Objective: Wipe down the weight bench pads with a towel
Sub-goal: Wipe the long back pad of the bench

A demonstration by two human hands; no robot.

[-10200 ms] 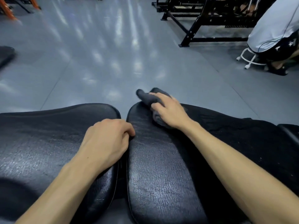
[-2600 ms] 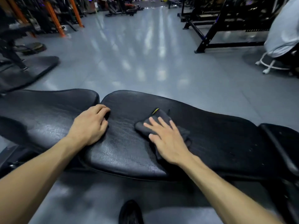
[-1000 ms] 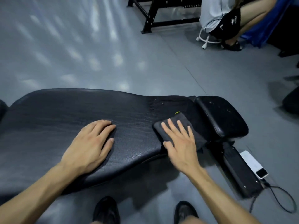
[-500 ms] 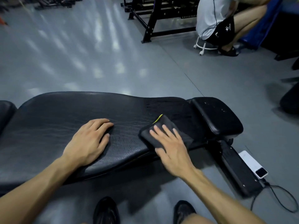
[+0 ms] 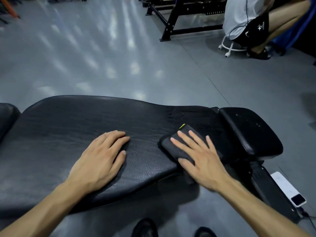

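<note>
A folded dark towel [image 5: 177,147] with a yellow-green tag lies on the long black pad [image 5: 85,127], pressed by the right hand [image 5: 200,159] with straight, spread fingers; the left hand [image 5: 99,161] rests flat beside it, above grey gym floor [image 5: 85,57].

bench pad [image 5: 85,120]: black, with a fine wrinkled grain
small pad [image 5: 251,130]: black, with a few pale specks
towel [image 5: 172,146]: dark grey, with a yellow-green tag at its far corner
floor [image 5: 85,65]: grey, with pale patches of reflected light
rack [image 5: 172,17]: black
stool [image 5: 230,47]: white
seated person [image 5: 246,16]: pale grey shirt, black shorts with a white mark, black sandals
phone [image 5: 289,190]: white, with a dark end
shoes [image 5: 145,228]: black
</note>
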